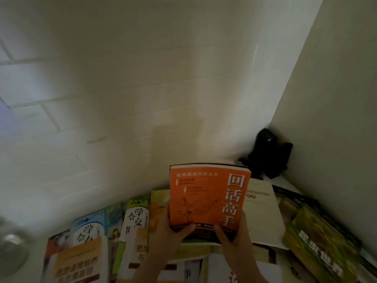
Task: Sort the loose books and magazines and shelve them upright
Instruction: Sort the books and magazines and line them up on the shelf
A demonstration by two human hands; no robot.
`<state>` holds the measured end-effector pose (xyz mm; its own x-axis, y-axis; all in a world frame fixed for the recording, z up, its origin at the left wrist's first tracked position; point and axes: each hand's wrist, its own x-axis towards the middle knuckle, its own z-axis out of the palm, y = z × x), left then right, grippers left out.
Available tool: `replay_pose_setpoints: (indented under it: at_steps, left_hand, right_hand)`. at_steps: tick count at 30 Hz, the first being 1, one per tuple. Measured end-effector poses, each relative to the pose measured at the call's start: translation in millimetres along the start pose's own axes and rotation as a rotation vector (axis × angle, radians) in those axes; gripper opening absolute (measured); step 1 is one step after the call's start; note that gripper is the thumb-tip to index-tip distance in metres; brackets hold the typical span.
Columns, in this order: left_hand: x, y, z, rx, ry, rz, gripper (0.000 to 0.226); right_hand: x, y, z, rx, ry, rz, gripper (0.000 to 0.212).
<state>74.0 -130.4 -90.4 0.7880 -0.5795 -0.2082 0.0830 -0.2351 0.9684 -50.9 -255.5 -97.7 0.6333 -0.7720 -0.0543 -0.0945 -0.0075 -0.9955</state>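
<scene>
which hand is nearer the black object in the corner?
Right. The right hand grips the orange book's lower right corner, on the side toward the black object. The left hand holds the lower left corner, farther from it.

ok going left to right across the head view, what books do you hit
yellow-orange book → light blue book → white and green book → orange book held up in both hands → cream book → green book
</scene>
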Motion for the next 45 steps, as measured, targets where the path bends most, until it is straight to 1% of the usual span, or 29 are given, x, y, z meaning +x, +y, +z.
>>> replay_pose_setpoints:
  at_steps: [2, 4, 6, 10, 13, 14, 15, 16, 17, 20, 23, 24, 26, 28, 29, 30, 32, 34, 35, 36, 38, 39, 40, 43, 45]
  left_hand:
    - [4, -6, 1, 0.011, 0.043, -0.016, 0.081]
    - [6, -4, 2, 0.011, 0.052, -0.005, 0.075]
    - [8, 0, 2, 0.020, 0.050, 0.023, 0.071]
    - [12, -7, -3, 0.051, 0.003, -0.039, 0.065]
    - [13, -6, 0, 0.079, 0.017, -0.040, 0.093]
    - [15, -4, 2, 0.073, 0.031, -0.033, 0.089]
    - [15, 2, 3, 0.071, 0.052, -0.032, 0.076]
    - [18, 8, 3, 0.056, 0.041, -0.048, 0.064]
    - [19, 15, 4, 0.043, 0.011, -0.071, 0.058]
    - [29, 23, 13, 0.008, -0.128, -0.197, 0.056]
    - [31, 35, 37, 0.020, -0.220, -0.242, 0.036]
    - [33, 38, 50, 0.044, -0.249, -0.256, 0.036]
    - [41, 38, 75, 0.106, -0.315, -0.245, 0.051]
    - [53, 32, 103, 0.186, -0.321, -0.218, 0.070]
    - [59, 29, 116, 0.234, -0.331, -0.210, 0.075]
    - [61, 31, 129, 0.256, -0.350, -0.212, 0.072]
    - [75, 15, 149, 0.328, -0.382, -0.253, 0.066]
    - [87, 1, 156, 0.441, -0.379, -0.296, 0.077]
    - [87, 2, 155, 0.439, -0.364, -0.303, 0.078]
    - [83, 8, 150, 0.379, -0.357, -0.299, 0.073]
    - [69, 28, 136, 0.231, -0.319, -0.330, 0.054]
    - [64, 32, 129, 0.170, -0.308, -0.349, 0.053]
    - [62, 32, 123, 0.119, -0.302, -0.345, 0.054]
    - [53, 32, 100, 0.067, -0.264, -0.319, 0.053]
    - [48, 29, 81, 0.066, -0.206, -0.316, 0.054]
  right_hand:
    - [0, 2, 6, 0.001, 0.023, -0.012, 0.059]
    - [0, 0, 9, 0.034, 0.044, 0.005, 0.054]
    - [0, -1, 10, 0.026, 0.073, -0.018, 0.052]
    - [2, 1, 5, -0.057, -0.004, 0.000, 0.051]
    - [7, -2, -2, -0.117, -0.034, 0.018, 0.044]
    - [11, -5, -4, -0.132, -0.035, 0.024, 0.044]
    - [14, -9, -7, -0.155, -0.042, 0.021, 0.044]
    - [17, -13, -10, -0.192, -0.049, 0.015, 0.044]
    - [21, -16, -14, -0.235, -0.059, 0.016, 0.043]
    - [31, -25, -32, -0.368, -0.080, 0.087, 0.032]
    - [36, -28, -62, -0.505, -0.083, 0.176, 0.031]
    - [38, -28, -76, -0.548, -0.082, 0.209, 0.031]
    - [45, -26, -104, -0.556, -0.057, 0.230, 0.029]
    - [54, -24, -129, -0.539, -0.013, 0.198, 0.018]
    - [57, -22, -137, -0.535, -0.007, 0.206, 0.011]
    - [58, -21, -142, -0.545, -0.020, 0.229, 0.009]
    - [60, -12, -149, -0.649, -0.061, 0.295, 0.020]
    - [60, 0, -154, -0.764, -0.082, 0.329, 0.032]
    - [59, 2, -153, -0.786, -0.097, 0.321, 0.034]
    - [58, 3, -151, -0.788, -0.103, 0.311, 0.034]
    - [56, 0, -142, -0.748, -0.089, 0.281, 0.037]
    - [56, -3, -136, -0.728, -0.089, 0.270, 0.038]
    - [56, -6, -129, -0.708, -0.088, 0.265, 0.036]
    - [60, -12, -110, -0.636, -0.102, 0.243, 0.015]
    - [62, -11, -96, -0.612, -0.141, 0.207, 0.014]
